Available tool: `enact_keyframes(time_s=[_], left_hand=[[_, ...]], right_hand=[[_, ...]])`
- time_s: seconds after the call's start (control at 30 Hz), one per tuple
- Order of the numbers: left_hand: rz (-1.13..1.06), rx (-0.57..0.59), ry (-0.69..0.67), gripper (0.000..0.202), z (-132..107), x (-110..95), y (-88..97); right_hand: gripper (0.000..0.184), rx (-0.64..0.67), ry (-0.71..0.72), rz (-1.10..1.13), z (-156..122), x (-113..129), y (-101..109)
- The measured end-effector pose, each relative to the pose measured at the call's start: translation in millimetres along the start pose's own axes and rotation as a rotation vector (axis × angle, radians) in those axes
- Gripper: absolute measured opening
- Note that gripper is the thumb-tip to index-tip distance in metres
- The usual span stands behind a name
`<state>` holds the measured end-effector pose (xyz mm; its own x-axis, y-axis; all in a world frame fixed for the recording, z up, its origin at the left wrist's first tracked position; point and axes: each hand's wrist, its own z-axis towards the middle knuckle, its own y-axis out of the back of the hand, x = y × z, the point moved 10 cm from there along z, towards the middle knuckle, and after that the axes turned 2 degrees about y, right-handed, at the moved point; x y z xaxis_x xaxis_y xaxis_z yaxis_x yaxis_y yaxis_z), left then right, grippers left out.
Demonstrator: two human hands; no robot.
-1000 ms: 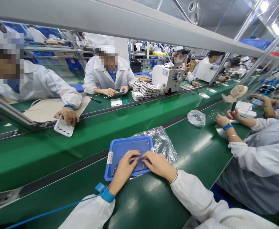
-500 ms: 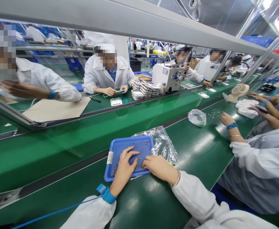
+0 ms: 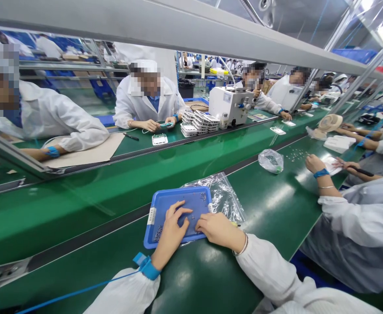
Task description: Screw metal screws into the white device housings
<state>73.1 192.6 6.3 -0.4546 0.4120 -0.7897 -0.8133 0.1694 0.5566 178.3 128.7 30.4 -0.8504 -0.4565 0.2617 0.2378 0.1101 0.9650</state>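
Observation:
A shallow blue tray lies on the green bench in front of me. Small metal parts are heaped in its near left corner, others lie at the far right, and a few sit near the middle. My left hand is over the tray with its fingers apart and nothing visible in them. At the tray's right side, my right hand has its fingers curled together low inside the rim; whatever is between them is hidden. A blue wrist strap with a cord circles my left wrist.
A clear zip bag lies partly under the tray. Farther right are another plastic bag, scattered small pieces and a co-worker's hand. Across the green channel stand stacked white frames and a white machine.
My hands have barely moved over the tray. Across the bench, the left co-worker's hand has dropped toward the cardboard. At right, a co-worker's hands and a white piece have shifted nearer.

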Motion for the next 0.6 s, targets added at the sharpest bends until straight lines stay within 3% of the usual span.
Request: enact_keyframes(time_s=[0.5, 0.6], left_hand=[[0.013, 0.015, 0.002, 0.019, -1.7, -11.9, 1.6], [0.029, 0.024, -0.003, 0.020, -1.2, -12.6, 0.6]], right_hand=[[0.012, -0.037, -0.087, -0.068, 3.1, -8.2, -10.6], [0.017, -0.041, -0.096, -0.074, 1.5, -7.1, -9.2]])
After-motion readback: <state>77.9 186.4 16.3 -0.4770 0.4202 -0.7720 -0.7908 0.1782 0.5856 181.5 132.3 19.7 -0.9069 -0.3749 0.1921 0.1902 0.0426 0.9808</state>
